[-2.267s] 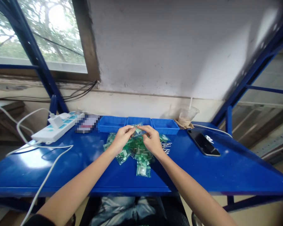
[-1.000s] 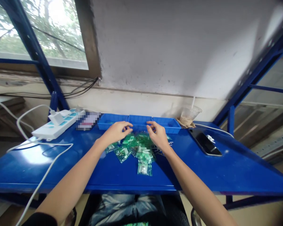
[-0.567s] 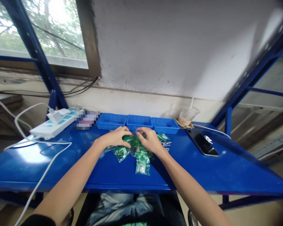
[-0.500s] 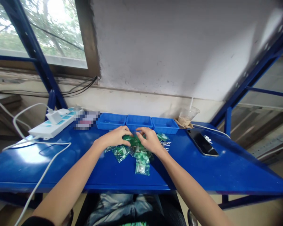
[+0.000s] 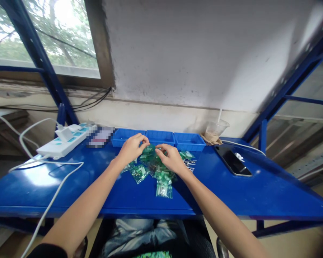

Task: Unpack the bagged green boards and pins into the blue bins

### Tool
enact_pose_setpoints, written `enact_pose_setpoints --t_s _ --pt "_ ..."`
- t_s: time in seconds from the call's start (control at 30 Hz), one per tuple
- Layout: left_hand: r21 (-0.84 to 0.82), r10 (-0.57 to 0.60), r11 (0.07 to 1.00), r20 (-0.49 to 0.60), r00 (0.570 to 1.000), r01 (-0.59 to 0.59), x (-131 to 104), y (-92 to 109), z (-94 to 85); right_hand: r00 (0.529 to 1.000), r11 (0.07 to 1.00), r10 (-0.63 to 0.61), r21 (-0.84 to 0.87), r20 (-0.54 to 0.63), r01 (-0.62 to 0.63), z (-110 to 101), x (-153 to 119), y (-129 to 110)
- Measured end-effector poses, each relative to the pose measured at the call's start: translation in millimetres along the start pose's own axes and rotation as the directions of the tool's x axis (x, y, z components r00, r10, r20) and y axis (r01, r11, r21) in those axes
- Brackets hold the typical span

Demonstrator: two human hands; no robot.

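Note:
Small clear-and-green plastic bags [image 5: 140,173] with pale and metallic bits inside lie in a loose pile on the blue table. My left hand [image 5: 133,147] is over the back left of the pile, thumb and forefinger pinched at the edge of a green plastic bag [image 5: 150,148]. Facing it, my right hand [image 5: 171,158] has its fingers bent and thumb drawn in at the bag's other side; its fingertips partly hide what they grip. One bag [image 5: 164,190] lies nearest the front. Loose metal pieces [image 5: 190,165] lie right of my right hand.
Three blue bins, left [image 5: 127,134], middle [image 5: 160,136] and right [image 5: 190,142], stand behind the pile. A phone [image 5: 233,161] and a plastic cup [image 5: 214,129] are to the right. At left, a white power strip [image 5: 61,143] trails a cable across the blue table [image 5: 118,200].
My left hand has risen slightly, and its spread thumb and fingers have closed together. My right hand stays nearly in place with its fingers drawn closer. The view has shifted slightly.

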State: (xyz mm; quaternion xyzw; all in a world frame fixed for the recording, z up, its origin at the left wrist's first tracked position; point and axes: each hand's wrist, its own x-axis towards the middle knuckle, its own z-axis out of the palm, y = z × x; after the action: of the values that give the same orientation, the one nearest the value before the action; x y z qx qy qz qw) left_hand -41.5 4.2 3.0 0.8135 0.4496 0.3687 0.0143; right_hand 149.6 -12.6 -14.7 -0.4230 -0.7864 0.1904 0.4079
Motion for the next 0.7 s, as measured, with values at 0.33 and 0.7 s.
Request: enact_pose_setpoints --t_s 0.33,0.7 --pt "-0.055 0.224 0.971 -0.129 0.966 -0.232 -7 31 17.4 0.87 0.431 0.477 0.829 0.126 -0.356 -3 9 -1" --pt "-0.472 -0.277 0.828 0.123 0.953 0.301 -4 30 25.7 0.938 0.728 0.296 0.679 -0.182 -0.098 -5 9 7"
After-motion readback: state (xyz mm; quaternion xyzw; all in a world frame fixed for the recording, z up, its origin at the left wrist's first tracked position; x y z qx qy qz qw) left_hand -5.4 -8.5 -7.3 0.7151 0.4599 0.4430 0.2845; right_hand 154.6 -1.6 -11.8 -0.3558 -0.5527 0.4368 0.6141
